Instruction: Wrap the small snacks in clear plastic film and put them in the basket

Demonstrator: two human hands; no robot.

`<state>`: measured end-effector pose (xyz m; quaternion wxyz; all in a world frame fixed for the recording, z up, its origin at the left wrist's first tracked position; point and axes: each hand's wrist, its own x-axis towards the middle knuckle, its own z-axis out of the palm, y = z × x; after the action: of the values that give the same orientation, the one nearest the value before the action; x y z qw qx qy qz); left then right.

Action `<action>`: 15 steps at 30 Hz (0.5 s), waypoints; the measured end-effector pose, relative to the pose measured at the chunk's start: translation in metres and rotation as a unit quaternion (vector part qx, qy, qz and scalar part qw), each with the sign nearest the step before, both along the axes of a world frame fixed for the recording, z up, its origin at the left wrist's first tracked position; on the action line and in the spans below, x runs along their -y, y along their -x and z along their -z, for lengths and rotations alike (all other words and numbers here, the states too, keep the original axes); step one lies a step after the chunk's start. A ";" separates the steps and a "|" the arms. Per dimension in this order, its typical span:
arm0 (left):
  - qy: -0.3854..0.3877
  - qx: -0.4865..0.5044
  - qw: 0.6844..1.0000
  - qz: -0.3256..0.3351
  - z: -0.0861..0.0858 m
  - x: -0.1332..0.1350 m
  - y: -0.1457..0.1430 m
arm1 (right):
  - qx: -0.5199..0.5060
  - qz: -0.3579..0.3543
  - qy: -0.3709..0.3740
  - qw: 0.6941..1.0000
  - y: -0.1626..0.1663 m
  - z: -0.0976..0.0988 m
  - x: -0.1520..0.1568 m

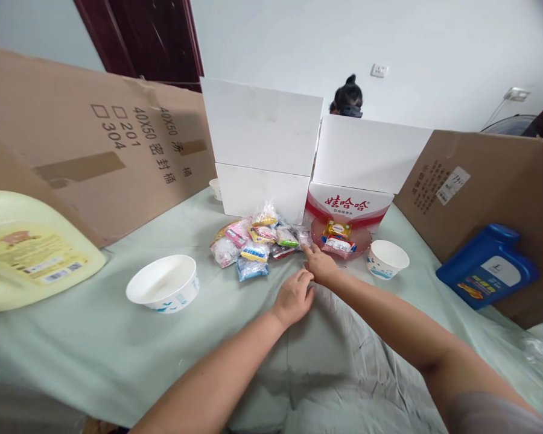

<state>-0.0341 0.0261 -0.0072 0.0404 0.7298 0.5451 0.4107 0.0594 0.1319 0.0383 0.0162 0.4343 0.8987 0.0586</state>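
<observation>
My right hand [320,265] reaches to the right edge of a heap of small plastic-wrapped packets [256,232], its index finger stretched out beside a clear-wrapped one. Whether it touches that packet, I cannot tell. Just nearer to me, my left hand [294,298] rests on the table by the right wrist, fingers curled in; anything inside them is hidden. The heap mixes pink, yellow, green and white packets, with a blue packet [252,269] at its front. Behind my right hand, a clear reddish dish [365,239] holds a yellow packet [337,229] and a red-white-blue packet [339,243].
White paper bowls stand at left [163,284] and right [388,259]. White box flaps [266,129] rise behind the heap, a person's head [347,96] beyond. Cardboard walls [117,144] flank the table, with a pale yellow jug [31,247] left and a blue bottle [484,265] right.
</observation>
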 end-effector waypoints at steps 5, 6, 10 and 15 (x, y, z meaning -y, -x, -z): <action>0.010 0.010 1.000 -0.020 0.005 -0.005 0.012 | -0.012 0.028 -0.002 1.000 0.023 0.008 -0.017; 0.011 0.009 1.000 -0.022 0.006 -0.005 0.014 | -0.017 0.021 -0.003 1.000 0.022 0.008 -0.018; 0.011 0.011 0.999 -0.050 0.011 -0.007 0.017 | -0.034 -0.029 -0.006 0.999 -0.001 0.002 -0.008; 0.004 0.034 0.990 -0.134 0.026 -0.016 0.023 | -0.039 -0.136 0.020 0.990 -0.076 0.001 0.025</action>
<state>-0.0574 0.0421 -0.0331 0.0063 0.6357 0.6381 0.4344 0.1352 0.1068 0.0371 -0.0185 0.3091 0.9505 0.0250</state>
